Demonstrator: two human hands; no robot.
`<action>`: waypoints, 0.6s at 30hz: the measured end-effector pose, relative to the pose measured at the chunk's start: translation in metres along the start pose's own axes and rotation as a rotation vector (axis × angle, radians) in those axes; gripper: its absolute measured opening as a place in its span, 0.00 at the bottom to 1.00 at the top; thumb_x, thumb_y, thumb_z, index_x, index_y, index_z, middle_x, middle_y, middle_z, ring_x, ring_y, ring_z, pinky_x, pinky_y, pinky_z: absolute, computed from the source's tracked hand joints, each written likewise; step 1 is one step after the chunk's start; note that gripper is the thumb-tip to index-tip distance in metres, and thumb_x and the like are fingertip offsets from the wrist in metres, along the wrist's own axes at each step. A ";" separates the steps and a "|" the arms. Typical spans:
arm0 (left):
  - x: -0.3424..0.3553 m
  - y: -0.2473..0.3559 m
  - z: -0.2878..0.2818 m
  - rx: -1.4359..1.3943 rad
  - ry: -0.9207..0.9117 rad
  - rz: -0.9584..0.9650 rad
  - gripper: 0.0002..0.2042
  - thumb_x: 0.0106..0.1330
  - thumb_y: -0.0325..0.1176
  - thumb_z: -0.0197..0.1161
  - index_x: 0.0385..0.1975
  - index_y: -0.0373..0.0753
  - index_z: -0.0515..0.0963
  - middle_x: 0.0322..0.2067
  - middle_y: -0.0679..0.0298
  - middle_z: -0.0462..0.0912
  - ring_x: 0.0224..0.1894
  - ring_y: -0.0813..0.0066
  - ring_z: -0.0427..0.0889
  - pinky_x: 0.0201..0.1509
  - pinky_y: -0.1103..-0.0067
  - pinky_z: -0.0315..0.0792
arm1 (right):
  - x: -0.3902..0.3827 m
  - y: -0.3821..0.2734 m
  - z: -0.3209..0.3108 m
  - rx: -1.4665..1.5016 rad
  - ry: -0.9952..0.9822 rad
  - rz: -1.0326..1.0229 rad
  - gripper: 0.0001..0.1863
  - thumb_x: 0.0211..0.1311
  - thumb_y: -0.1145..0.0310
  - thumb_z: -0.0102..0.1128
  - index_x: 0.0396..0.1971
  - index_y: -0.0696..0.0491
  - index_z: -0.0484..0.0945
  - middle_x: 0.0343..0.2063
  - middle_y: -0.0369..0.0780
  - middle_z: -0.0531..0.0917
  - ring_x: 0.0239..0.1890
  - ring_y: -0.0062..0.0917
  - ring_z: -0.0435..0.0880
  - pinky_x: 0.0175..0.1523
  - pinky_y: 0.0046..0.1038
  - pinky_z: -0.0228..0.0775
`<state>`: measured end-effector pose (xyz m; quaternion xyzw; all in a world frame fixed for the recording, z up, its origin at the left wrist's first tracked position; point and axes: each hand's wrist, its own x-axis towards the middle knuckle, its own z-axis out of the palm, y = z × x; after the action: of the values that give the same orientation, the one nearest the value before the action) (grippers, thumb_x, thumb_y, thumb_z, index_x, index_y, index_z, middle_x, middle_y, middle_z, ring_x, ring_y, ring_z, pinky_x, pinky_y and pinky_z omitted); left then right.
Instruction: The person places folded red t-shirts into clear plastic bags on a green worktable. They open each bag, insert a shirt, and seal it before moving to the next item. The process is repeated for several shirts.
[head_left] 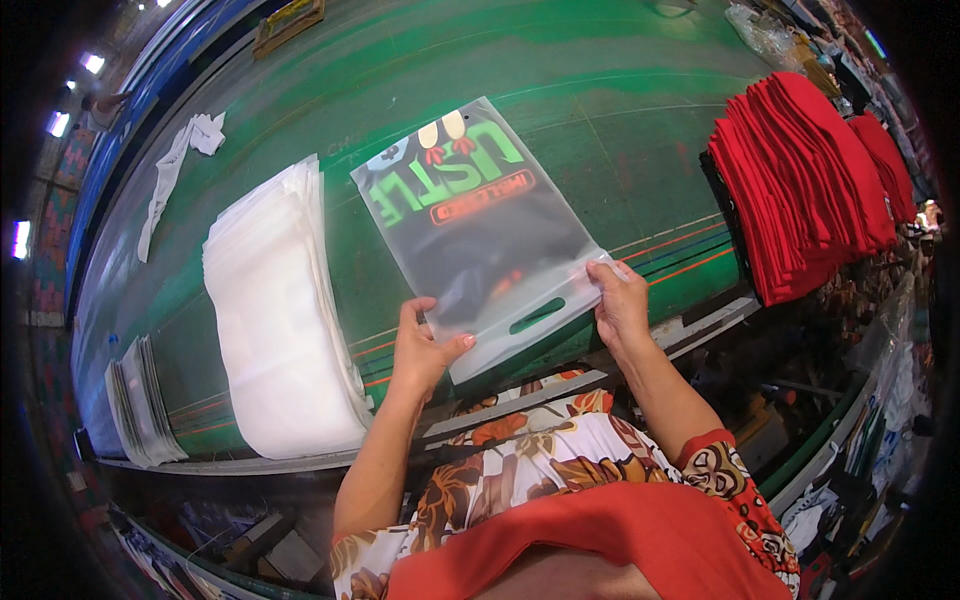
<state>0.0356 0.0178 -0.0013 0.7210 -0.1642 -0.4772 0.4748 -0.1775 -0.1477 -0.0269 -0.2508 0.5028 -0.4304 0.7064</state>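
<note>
So there's a long green bench (640, 60) stretching away past both hands, in a pretty cluttered room with lights (60, 124) glowing way off to the left. Big floppy white stack (275, 320) left of the left hand (420, 355), fat pile of folded red cloth (800, 190) well right of the right hand (622, 305). Clear bag (480, 285) with dark printed cloth (440, 240) inside is between the hands, reaching away from them. Right one's pinching its edge; left thumb (462, 344) rests on it, can't tell if that's a pinch.
</note>
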 end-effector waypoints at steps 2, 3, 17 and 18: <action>-0.001 0.002 0.000 -0.016 -0.001 -0.004 0.38 0.49 0.17 0.76 0.60 0.37 0.61 0.37 0.53 0.82 0.37 0.70 0.83 0.40 0.78 0.78 | 0.003 0.003 -0.005 -0.038 -0.019 -0.021 0.08 0.59 0.77 0.65 0.38 0.61 0.78 0.33 0.39 0.84 0.34 0.22 0.83 0.42 0.25 0.77; -0.001 0.002 0.000 -0.025 -0.001 -0.006 0.38 0.49 0.17 0.76 0.60 0.37 0.61 0.37 0.53 0.82 0.37 0.70 0.83 0.40 0.78 0.77 | 0.004 0.004 -0.007 -0.057 -0.028 -0.032 0.08 0.59 0.77 0.65 0.37 0.60 0.78 0.33 0.38 0.83 0.33 0.21 0.83 0.42 0.25 0.77; 0.065 0.009 -0.020 0.116 0.156 0.207 0.34 0.46 0.19 0.76 0.55 0.33 0.66 0.43 0.49 0.82 0.45 0.64 0.83 0.45 0.75 0.78 | 0.043 -0.017 0.017 -0.235 -0.174 -0.064 0.05 0.63 0.73 0.65 0.31 0.58 0.79 0.27 0.36 0.81 0.26 0.17 0.79 0.32 0.22 0.74; 0.071 0.014 -0.021 0.076 0.182 0.228 0.34 0.46 0.18 0.76 0.55 0.33 0.66 0.44 0.49 0.81 0.46 0.64 0.83 0.45 0.75 0.77 | 0.045 -0.015 0.021 -0.201 -0.188 -0.093 0.05 0.63 0.72 0.65 0.31 0.57 0.79 0.27 0.35 0.81 0.26 0.17 0.79 0.32 0.22 0.73</action>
<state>0.0915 -0.0271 -0.0248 0.7553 -0.2193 -0.3462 0.5115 -0.1578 -0.1956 -0.0297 -0.3824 0.4627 -0.3849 0.7011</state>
